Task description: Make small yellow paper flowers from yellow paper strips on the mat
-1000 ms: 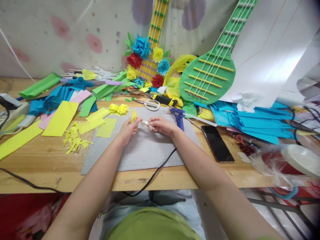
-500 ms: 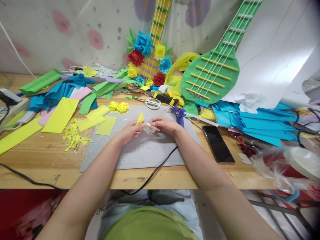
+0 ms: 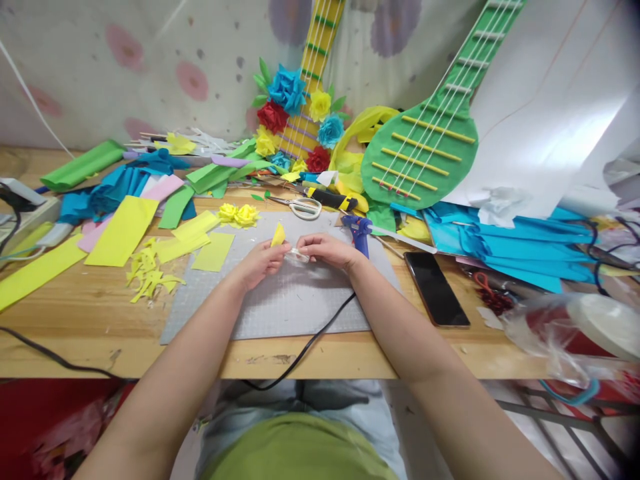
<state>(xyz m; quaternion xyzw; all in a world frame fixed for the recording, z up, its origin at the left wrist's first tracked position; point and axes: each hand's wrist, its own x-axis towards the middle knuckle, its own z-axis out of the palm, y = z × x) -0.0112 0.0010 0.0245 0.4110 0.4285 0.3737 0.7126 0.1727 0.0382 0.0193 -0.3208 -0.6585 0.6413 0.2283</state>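
Observation:
Over the grey cutting mat (image 3: 280,320), both hands are close together. My left hand (image 3: 261,263) is closed, pinching a small folded piece of yellow paper (image 3: 278,235) that sticks up above the thumb. In the fingers of my right hand (image 3: 325,250) is a small whitish ring (image 3: 299,256), perhaps a tape roll or a coil of string; its kind is too small to tell. The left fingertips reach the ring's near side. Yellow paper flowers (image 3: 238,215) lie at the mat's far left edge, and a blue glue gun (image 3: 357,233) rests just beyond my right hand.
White-handled scissors (image 3: 306,209) lie behind the hands. A phone (image 3: 436,289) is to the right. Yellow paper strips (image 3: 123,230) and scraps (image 3: 150,273) cover the left. A green paper instrument (image 3: 420,160) leans at the back. A black cable (image 3: 320,337) crosses the mat.
Both hands shifted slightly right in the view with the yellow paper and whitish ring, partly as the camera turned. The ring has tilted and looks flatter now.

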